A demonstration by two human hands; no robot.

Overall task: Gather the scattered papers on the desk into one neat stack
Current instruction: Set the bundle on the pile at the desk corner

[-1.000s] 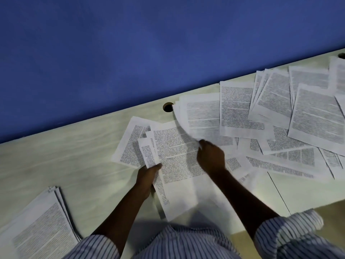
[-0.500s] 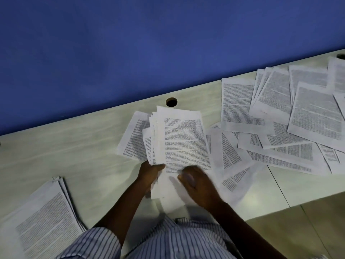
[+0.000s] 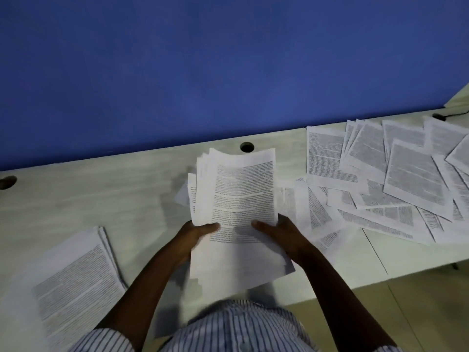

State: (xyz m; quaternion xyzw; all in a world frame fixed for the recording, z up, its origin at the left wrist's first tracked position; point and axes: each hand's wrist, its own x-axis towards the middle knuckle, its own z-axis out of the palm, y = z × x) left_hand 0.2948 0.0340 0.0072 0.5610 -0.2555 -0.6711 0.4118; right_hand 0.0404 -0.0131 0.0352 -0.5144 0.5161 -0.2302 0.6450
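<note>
I hold a bundle of printed sheets [image 3: 238, 194] lifted off the pale desk [image 3: 101, 199], its far end curling upward. My left hand [image 3: 198, 232] grips its left edge with the thumb on top. My right hand [image 3: 279, 232] grips its right edge the same way. The sheets in the bundle are unevenly aligned. A stack of papers [image 3: 76, 275] lies on the desk at the near left. Several scattered papers [image 3: 380, 179] overlap across the right side of the desk. One small sheet corner [image 3: 182, 195] shows behind the bundle's left edge.
A blue wall [image 3: 228, 59] rises behind the desk. Round cable holes [image 3: 246, 147] sit along the desk's far edge, with another cable hole [image 3: 7, 182] at the far left. A dark cable [image 3: 441, 116] lies at the far right. The desk's near edge runs by my striped shirt [image 3: 236, 326].
My right hand moved from the scattered sheets to the bundle's right edge. Both hands lifted the bundle off the desk. The head view shifted right.
</note>
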